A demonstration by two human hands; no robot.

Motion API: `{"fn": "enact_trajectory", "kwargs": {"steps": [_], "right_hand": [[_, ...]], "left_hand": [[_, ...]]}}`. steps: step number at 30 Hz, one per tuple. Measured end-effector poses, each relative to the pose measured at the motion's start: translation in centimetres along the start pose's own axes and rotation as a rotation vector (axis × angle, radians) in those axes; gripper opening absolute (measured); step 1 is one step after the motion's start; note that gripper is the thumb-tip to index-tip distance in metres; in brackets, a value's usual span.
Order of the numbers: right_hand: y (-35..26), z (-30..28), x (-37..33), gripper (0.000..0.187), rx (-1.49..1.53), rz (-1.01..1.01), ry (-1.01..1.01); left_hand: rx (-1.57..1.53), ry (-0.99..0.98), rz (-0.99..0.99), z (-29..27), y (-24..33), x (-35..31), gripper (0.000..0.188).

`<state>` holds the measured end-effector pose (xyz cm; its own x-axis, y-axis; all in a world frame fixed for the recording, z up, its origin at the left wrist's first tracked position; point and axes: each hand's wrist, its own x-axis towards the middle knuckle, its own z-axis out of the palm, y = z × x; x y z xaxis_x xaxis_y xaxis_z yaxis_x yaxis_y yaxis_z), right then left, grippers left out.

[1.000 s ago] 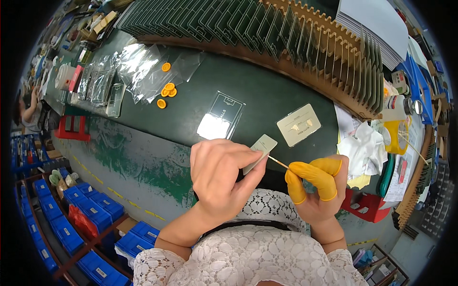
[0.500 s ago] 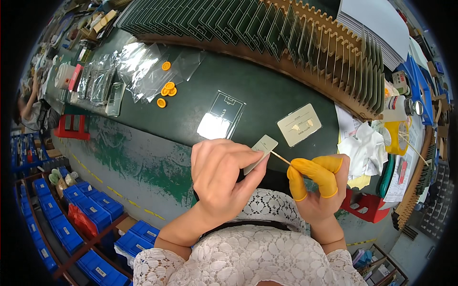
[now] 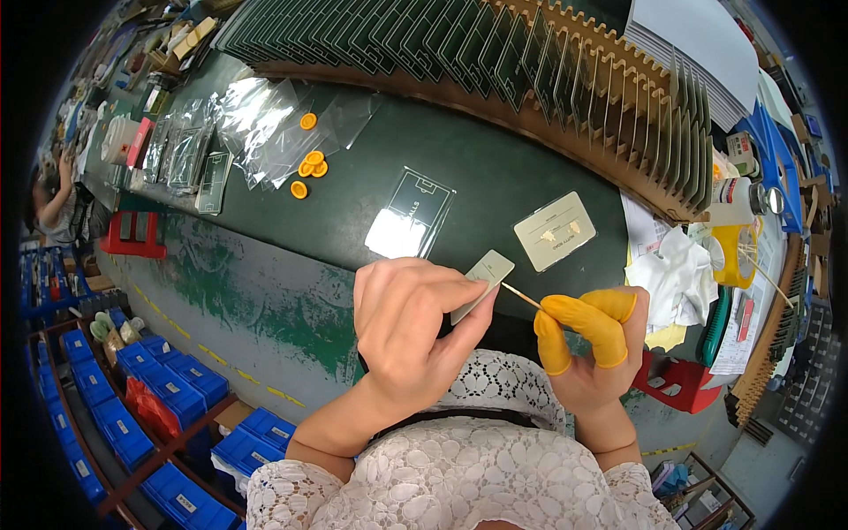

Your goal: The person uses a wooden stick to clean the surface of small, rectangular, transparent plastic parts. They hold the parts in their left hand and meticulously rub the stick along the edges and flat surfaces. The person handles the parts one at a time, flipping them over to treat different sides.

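My left hand [image 3: 415, 322] pinches a small pale grey-green card [image 3: 488, 272] between thumb and fingers, holding it tilted above the near table edge. Yellow finger cots cover the thumb and some fingers of my right hand [image 3: 594, 340], which grips a thin wooden stick [image 3: 523, 296]. The stick's far tip is at the card's right edge; whether it touches cannot be made out. Beyond my hands, a cream card [image 3: 555, 232] lies on the table at the right. A dark green card [image 3: 426, 201] with white lines lies to its left, with strong glare on its lower part.
A long slotted rack [image 3: 609, 168] of upright green cards spans the back. Orange discs [image 3: 307, 122] and clear plastic bags [image 3: 265, 115] lie at the left. At the right are a crumpled white cloth [image 3: 676, 278], a bottle [image 3: 735, 201] and a yellow holder [image 3: 731, 252]. Blue bins [image 3: 177, 499] stand lower left.
My right hand and the stick have shifted very slightly right and toward me. The left hand and its card stay put. At far left, another person's arm has moved a little.
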<state>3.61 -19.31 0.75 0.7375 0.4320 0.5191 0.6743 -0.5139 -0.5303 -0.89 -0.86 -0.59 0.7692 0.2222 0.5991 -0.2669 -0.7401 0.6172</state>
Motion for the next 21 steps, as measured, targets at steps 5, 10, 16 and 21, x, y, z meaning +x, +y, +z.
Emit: {"fn": "enact_trajectory", "kwargs": {"steps": [5, 10, 16, 21], "right_hand": [[0.10, 0.20, -0.05, 0.038, 0.004, -0.009, -0.002], [0.14, 0.26, 0.01, 0.038, -0.018, 0.013, 0.017], [0.03, 0.18, -0.06, 0.038, 0.003, 0.001, 0.000], [0.12, 0.30, 0.02, 0.037, -0.003, -0.005, 0.006]], "left_hand": [[-0.005, 0.003, 0.002, 0.04, 0.01, 0.02, 0.028], [-0.003, 0.010, 0.002, -0.02, 0.08, 0.06, 0.028], [-0.008, 0.013, 0.003, 0.02, 0.06, 0.05, 0.028], [-0.006, 0.013, 0.007, 0.05, 0.02, 0.01, 0.028]]}}
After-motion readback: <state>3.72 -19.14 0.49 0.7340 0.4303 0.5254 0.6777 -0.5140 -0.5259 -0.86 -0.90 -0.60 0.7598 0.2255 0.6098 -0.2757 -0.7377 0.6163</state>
